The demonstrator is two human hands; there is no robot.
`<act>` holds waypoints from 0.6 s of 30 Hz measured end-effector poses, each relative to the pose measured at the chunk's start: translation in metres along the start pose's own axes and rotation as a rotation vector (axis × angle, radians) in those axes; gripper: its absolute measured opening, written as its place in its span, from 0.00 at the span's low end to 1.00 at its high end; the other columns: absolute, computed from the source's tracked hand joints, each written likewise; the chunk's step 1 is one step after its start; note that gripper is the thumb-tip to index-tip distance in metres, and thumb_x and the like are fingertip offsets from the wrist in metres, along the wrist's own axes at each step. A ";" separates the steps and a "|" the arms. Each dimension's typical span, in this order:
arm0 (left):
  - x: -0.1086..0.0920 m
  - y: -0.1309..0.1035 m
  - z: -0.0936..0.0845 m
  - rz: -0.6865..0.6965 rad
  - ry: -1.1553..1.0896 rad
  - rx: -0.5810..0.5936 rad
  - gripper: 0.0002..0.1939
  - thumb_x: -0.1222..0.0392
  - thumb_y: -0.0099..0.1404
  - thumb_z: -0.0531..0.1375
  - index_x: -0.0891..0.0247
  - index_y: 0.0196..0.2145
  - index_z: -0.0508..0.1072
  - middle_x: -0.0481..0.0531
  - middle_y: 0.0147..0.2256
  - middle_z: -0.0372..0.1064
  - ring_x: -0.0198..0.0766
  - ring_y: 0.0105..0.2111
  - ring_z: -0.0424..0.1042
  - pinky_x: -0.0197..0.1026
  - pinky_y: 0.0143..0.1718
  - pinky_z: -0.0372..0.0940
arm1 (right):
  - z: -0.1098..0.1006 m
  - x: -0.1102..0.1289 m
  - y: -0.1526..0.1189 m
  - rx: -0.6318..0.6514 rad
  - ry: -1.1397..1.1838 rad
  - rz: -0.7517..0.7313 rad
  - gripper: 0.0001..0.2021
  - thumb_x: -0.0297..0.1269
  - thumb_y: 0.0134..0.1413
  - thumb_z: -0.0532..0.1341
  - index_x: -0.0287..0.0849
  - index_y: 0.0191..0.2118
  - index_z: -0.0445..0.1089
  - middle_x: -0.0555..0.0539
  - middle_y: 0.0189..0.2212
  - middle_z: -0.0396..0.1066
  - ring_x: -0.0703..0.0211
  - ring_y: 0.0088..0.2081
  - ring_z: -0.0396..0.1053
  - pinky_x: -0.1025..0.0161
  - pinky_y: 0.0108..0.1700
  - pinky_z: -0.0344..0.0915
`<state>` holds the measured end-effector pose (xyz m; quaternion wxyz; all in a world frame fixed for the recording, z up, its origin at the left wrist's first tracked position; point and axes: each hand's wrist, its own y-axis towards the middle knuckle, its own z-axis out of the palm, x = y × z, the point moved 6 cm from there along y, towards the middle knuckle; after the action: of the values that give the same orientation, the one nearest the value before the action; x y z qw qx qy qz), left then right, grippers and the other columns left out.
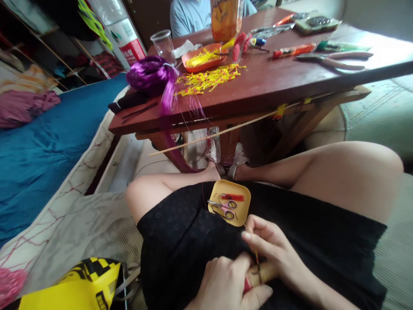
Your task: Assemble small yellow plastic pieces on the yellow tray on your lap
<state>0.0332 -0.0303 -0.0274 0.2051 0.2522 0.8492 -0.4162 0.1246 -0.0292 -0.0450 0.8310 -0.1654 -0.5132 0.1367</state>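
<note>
Low over my lap, my left hand (227, 280) is closed around a short tan rod (266, 272) with a red part beside the fingers. A thin dark and yellow strand (257, 258) crosses the rod near my left thumb. My right hand (274, 243) is just above and to the right, thumb and forefinger pinched on a thin strand. Just beyond its fingertips, a yellow tray (246, 202) rests on the black skirt. In the tray lie small pink-handled scissors (226, 209) and a red, lighter-like piece (232, 197).
Ahead stands a dark red table (258, 82) with a purple fibre bundle (151, 75), yellow-red pieces (206, 79), an orange tray (201, 66), pliers (342, 59) and a plastic cup (164, 47). A thin stick (209, 134) juts below its edge. A person (190, 19) sits opposite.
</note>
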 end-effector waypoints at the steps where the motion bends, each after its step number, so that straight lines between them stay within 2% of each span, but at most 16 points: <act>1: 0.003 0.002 -0.005 0.009 -0.072 -0.087 0.25 0.48 0.55 0.59 0.64 0.47 0.67 0.58 0.33 0.75 0.51 0.31 0.74 0.45 0.31 0.66 | -0.006 0.012 0.002 -0.035 -0.077 -0.090 0.19 0.49 0.47 0.63 0.41 0.21 0.57 0.56 0.17 0.55 0.70 0.20 0.49 0.71 0.21 0.48; 3: 0.014 0.003 -0.018 0.056 -0.161 -0.289 0.35 0.47 0.54 0.60 0.63 0.56 0.55 0.60 0.41 0.72 0.51 0.39 0.72 0.47 0.38 0.66 | -0.024 0.035 0.007 -0.173 -0.203 -0.260 0.17 0.47 0.50 0.61 0.41 0.22 0.59 0.54 0.19 0.57 0.68 0.22 0.52 0.69 0.24 0.51; 4: 0.021 0.001 -0.027 0.104 -0.174 -0.387 0.37 0.47 0.56 0.58 0.62 0.59 0.49 0.61 0.46 0.68 0.50 0.43 0.70 0.47 0.41 0.64 | -0.035 0.043 0.010 -0.259 -0.223 -0.324 0.16 0.46 0.50 0.62 0.41 0.22 0.61 0.54 0.19 0.56 0.67 0.22 0.52 0.69 0.24 0.50; 6: 0.038 -0.006 -0.045 0.156 -0.156 -0.560 0.36 0.48 0.61 0.53 0.62 0.60 0.43 0.64 0.54 0.59 0.49 0.50 0.64 0.47 0.45 0.62 | -0.058 0.053 0.018 -0.399 -0.173 -0.380 0.14 0.46 0.50 0.62 0.42 0.24 0.62 0.55 0.18 0.55 0.67 0.22 0.50 0.69 0.23 0.48; 7: 0.049 -0.009 -0.055 0.124 -0.130 -0.640 0.32 0.49 0.63 0.51 0.62 0.59 0.43 0.64 0.56 0.57 0.48 0.51 0.64 0.46 0.46 0.62 | -0.067 0.054 0.023 -0.446 -0.128 -0.387 0.13 0.46 0.50 0.62 0.43 0.27 0.62 0.56 0.18 0.54 0.67 0.21 0.49 0.68 0.22 0.47; 9: 0.070 -0.008 -0.073 -0.011 -0.025 -0.713 0.21 0.53 0.66 0.45 0.64 0.54 0.53 0.63 0.52 0.62 0.47 0.49 0.66 0.45 0.45 0.62 | -0.080 0.053 0.032 -0.491 -0.063 -0.391 0.11 0.45 0.51 0.61 0.45 0.31 0.61 0.56 0.19 0.52 0.67 0.21 0.47 0.69 0.22 0.46; 10: 0.079 -0.002 -0.078 -0.124 0.051 -0.667 0.17 0.55 0.67 0.43 0.63 0.50 0.58 0.60 0.48 0.65 0.45 0.45 0.69 0.44 0.42 0.63 | -0.082 0.052 0.035 -0.495 -0.051 -0.388 0.10 0.44 0.52 0.61 0.45 0.32 0.60 0.56 0.19 0.52 0.67 0.21 0.48 0.69 0.22 0.46; 12: 0.093 0.018 -0.081 -0.342 0.221 -0.510 0.15 0.59 0.68 0.41 0.62 0.45 0.62 0.57 0.42 0.69 0.44 0.40 0.72 0.42 0.37 0.63 | -0.080 0.048 0.041 -0.472 -0.039 -0.364 0.10 0.44 0.52 0.61 0.45 0.32 0.60 0.56 0.20 0.53 0.67 0.22 0.48 0.69 0.23 0.47; 14: 0.097 0.045 -0.083 -0.390 0.266 -0.465 0.13 0.62 0.67 0.42 0.63 0.43 0.63 0.56 0.39 0.72 0.44 0.39 0.72 0.42 0.37 0.62 | -0.070 0.043 0.046 -0.417 -0.040 -0.323 0.11 0.44 0.52 0.61 0.44 0.30 0.61 0.55 0.20 0.54 0.67 0.22 0.49 0.69 0.23 0.48; 18: 0.105 0.097 -0.077 -0.505 0.306 -0.442 0.12 0.64 0.64 0.47 0.69 0.41 0.66 0.60 0.32 0.74 0.47 0.36 0.73 0.48 0.42 0.60 | -0.050 0.036 0.051 -0.309 -0.022 -0.239 0.13 0.46 0.50 0.62 0.43 0.29 0.61 0.55 0.20 0.55 0.67 0.22 0.50 0.69 0.22 0.48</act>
<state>-0.0023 0.1107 -0.1009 0.0159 0.0434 0.9749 -0.2176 0.1822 0.0249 -0.0577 0.8003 -0.2274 -0.5532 -0.0414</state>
